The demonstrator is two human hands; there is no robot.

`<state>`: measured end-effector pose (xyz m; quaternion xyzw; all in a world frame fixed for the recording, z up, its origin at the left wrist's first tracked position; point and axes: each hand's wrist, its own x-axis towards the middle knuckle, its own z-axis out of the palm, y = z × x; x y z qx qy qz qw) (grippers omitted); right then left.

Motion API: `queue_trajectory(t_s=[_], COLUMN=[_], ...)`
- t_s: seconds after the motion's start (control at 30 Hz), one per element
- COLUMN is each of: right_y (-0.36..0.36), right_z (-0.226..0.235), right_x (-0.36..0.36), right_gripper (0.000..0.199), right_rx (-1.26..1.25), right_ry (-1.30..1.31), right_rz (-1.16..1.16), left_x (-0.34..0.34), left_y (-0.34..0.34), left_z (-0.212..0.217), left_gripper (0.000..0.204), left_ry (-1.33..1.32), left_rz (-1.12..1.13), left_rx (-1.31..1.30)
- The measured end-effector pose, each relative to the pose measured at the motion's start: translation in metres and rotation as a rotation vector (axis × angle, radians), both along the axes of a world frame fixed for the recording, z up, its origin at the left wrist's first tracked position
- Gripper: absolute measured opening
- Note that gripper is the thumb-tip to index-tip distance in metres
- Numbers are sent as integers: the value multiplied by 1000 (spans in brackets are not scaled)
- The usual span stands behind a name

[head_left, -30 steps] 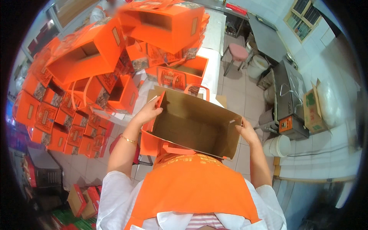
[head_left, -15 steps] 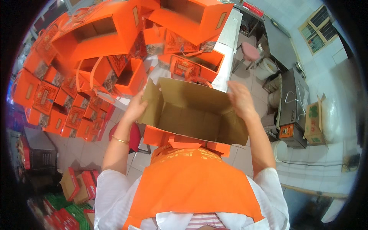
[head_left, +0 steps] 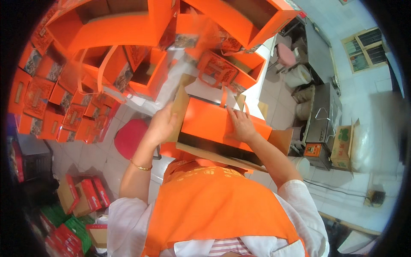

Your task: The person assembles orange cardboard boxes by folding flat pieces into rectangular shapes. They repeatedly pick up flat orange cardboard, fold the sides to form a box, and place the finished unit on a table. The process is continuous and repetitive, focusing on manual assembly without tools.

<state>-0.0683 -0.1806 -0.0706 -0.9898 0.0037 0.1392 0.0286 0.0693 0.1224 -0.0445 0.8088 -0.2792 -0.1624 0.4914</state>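
Note:
An orange cardboard box (head_left: 203, 120), brown inside, is in front of my apron. Its orange panel lies folded across the opening, with a dark gap along the near side. My left hand (head_left: 163, 123) grips the brown left end flap (head_left: 180, 112). Pressed flat on the orange panel, right of the middle, is my right hand (head_left: 242, 125), its fingers stretched out. At the right end a brown flap (head_left: 280, 140) sticks outward. Just beyond stands an orange handled box (head_left: 257, 68) with a patterned front.
Many orange boxes (head_left: 47, 98) are stacked at the left and far side, large open ones (head_left: 115, 30) nearest the top. A red stool (head_left: 131, 139) stands to the left. Red and brown cartons (head_left: 87, 195) lie lower left. White buckets (head_left: 298, 76) and a metal cabinet (head_left: 322, 113) line the right.
The orange panel now covers most of the box's opening, which was wide open before. My right hand has moved from the right rim onto that panel. My left hand stays on the left end.

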Motion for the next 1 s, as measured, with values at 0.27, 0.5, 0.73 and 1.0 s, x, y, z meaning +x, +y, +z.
queue_trajectory(t_s=[0.27, 0.5, 0.73, 1.0], right_y=[-38, -37, -75, -79], right_z=[-75, -77, -34, -62], right_x=[32, 17, -31, -36], right_gripper=[19, 28, 20, 23], right_rx=[-16, 59, -77, -156], right_ry=[-161, -363, -330, -313], right_rz=[-95, -44, 120, -15], left_x=[13, 19, 19, -15], left_y=[5, 13, 36, 14], left_z=[11, 2, -2, 17], left_gripper=[32, 35, 39, 58], left_ry=[126, 202, 180, -989], left_rz=[-45, -16, 45, 44], left_rx=[-75, -155, 40, 567])
